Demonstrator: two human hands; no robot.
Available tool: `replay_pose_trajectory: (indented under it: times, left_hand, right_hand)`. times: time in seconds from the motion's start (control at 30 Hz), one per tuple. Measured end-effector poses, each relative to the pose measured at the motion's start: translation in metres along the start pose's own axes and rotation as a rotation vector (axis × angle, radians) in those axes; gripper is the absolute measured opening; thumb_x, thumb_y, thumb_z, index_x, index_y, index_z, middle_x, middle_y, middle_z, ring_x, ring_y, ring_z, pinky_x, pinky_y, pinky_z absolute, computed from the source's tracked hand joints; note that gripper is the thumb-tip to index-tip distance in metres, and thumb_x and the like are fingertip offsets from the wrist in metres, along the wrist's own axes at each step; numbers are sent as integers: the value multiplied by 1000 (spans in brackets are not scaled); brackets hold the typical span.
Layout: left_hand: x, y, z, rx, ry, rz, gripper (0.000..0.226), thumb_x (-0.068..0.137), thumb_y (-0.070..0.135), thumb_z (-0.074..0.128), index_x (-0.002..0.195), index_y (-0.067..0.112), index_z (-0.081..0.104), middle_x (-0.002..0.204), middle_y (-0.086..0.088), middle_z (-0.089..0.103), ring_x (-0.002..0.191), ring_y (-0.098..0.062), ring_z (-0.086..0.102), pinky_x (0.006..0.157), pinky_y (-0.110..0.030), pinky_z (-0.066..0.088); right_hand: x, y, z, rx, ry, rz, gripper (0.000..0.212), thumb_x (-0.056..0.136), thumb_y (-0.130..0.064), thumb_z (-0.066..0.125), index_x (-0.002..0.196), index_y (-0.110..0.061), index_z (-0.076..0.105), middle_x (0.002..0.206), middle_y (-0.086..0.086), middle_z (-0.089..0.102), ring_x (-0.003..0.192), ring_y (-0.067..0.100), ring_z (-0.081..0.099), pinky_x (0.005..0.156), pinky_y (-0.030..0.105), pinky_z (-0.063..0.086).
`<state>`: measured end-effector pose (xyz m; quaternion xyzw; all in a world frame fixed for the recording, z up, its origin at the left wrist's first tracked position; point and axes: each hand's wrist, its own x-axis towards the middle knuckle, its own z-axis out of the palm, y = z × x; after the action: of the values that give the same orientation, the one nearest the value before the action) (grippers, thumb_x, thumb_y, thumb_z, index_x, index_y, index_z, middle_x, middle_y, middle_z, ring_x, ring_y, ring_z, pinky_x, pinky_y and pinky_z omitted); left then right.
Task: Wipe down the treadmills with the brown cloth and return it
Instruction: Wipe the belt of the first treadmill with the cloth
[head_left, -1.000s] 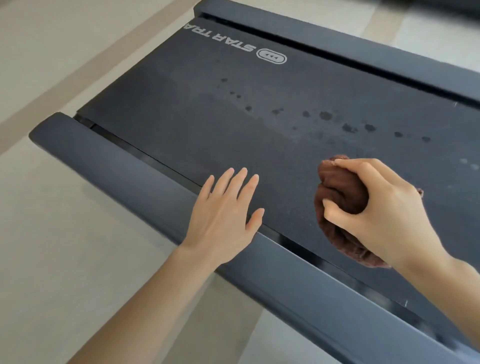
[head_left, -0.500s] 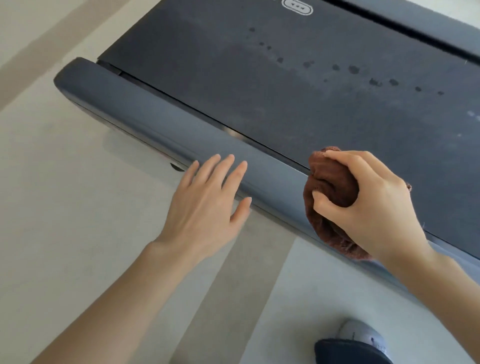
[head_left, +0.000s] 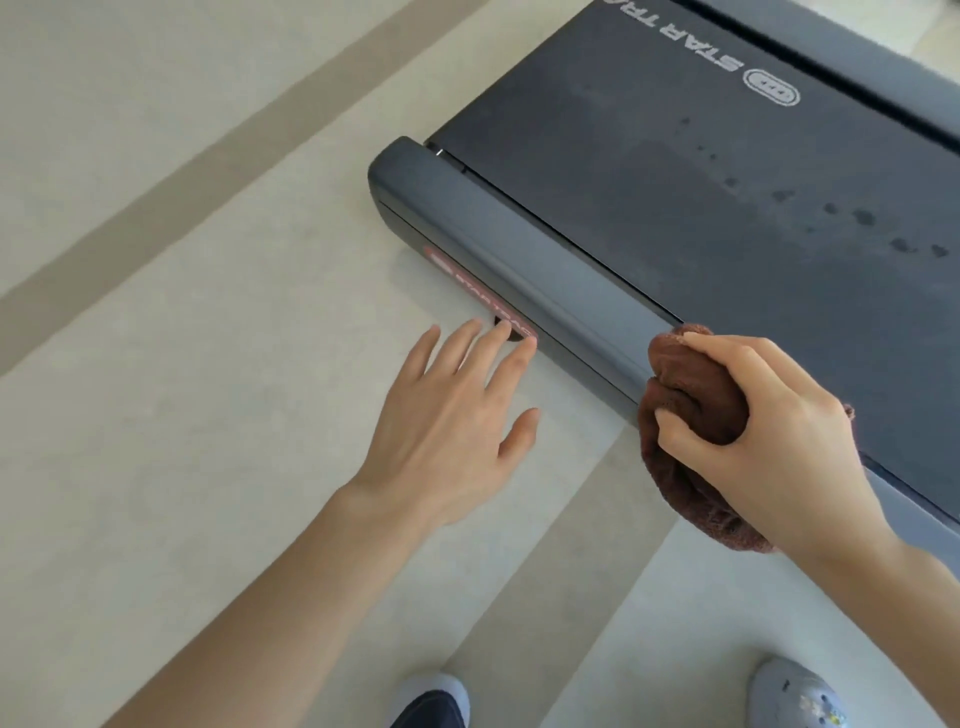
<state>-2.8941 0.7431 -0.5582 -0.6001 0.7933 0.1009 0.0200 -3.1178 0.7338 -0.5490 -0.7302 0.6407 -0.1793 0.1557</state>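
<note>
A dark treadmill (head_left: 717, 171) fills the upper right, its black belt spotted with dark wet marks. Its grey near side rail (head_left: 519, 260) runs diagonally from the rear end cap towards the lower right. My right hand (head_left: 769, 436) grips a bunched brown cloth (head_left: 685, 415) against the outer edge of that rail. My left hand (head_left: 457, 426) hovers flat with straight spread fingers over the floor just beside the rail, fingertips near a red label on the rail's side; it holds nothing.
Pale floor (head_left: 182, 364) with tan stripes lies to the left and front of the treadmill. My two shoes (head_left: 431, 701) (head_left: 795, 696) show at the bottom edge. A second dark rail (head_left: 852, 57) runs along the belt's far side.
My view has pulled back and both hands have come off the belt: the cloth slid from the belt onto the near rail's outer edge, and my left hand left the rail for the floor side.
</note>
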Motion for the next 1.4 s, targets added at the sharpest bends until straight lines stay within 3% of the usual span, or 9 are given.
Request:
replay_pose_trajectory:
  times: [0.1, 0.33, 0.67, 1.07, 1.27, 1.4]
  left_hand:
    - [-11, -24, -24, 8, 6, -18, 65, 90, 46, 13, 143, 17, 34, 147, -4, 39, 137, -24, 32, 114, -44, 22]
    - [-23, -79, -104, -25, 106, -85, 59, 90, 44, 24, 136, 14, 46, 138, -6, 50, 129, -26, 45, 108, -46, 34]
    - [-31, -154, -212, 26, 168, -6, 58, 89, 43, 27, 134, 14, 50, 137, -7, 52, 128, -26, 47, 105, -47, 38]
    - [18, -194, -301, -11, 172, 78, 63, 90, 45, 16, 141, 16, 41, 143, -4, 45, 134, -24, 37, 112, -45, 27]
    - [82, -232, -344, -7, 202, 131, 52, 93, 39, 42, 140, 16, 41, 142, -5, 45, 135, -25, 36, 112, -45, 26]
    - [125, -258, -358, -23, 184, 159, 52, 93, 40, 38, 138, 15, 44, 140, -6, 48, 134, -25, 38, 111, -45, 29]
  right_hand:
    - [15, -35, -11, 6, -5, -33, 49, 72, -30, 72, 118, -24, 59, 115, -4, 62, 102, 25, 58, 86, 34, 36]
    - [56, -122, -47, -12, 16, -136, 51, 68, -27, 74, 117, -20, 60, 111, -2, 62, 95, 27, 58, 84, 40, 44]
    - [100, -240, -101, 24, 115, -90, 49, 70, -25, 72, 118, -21, 61, 115, -2, 62, 101, 28, 57, 88, 45, 45]
    - [157, -276, -162, -22, 116, -22, 47, 73, -28, 70, 118, -21, 61, 114, -1, 62, 100, 29, 56, 89, 45, 45]
    - [218, -286, -174, -46, 119, 10, 49, 71, -28, 71, 119, -25, 59, 113, -4, 62, 100, 26, 57, 87, 43, 43]
    - [263, -294, -168, -43, 98, 97, 47, 72, -26, 71, 118, -23, 60, 114, -3, 61, 102, 26, 55, 88, 40, 40]
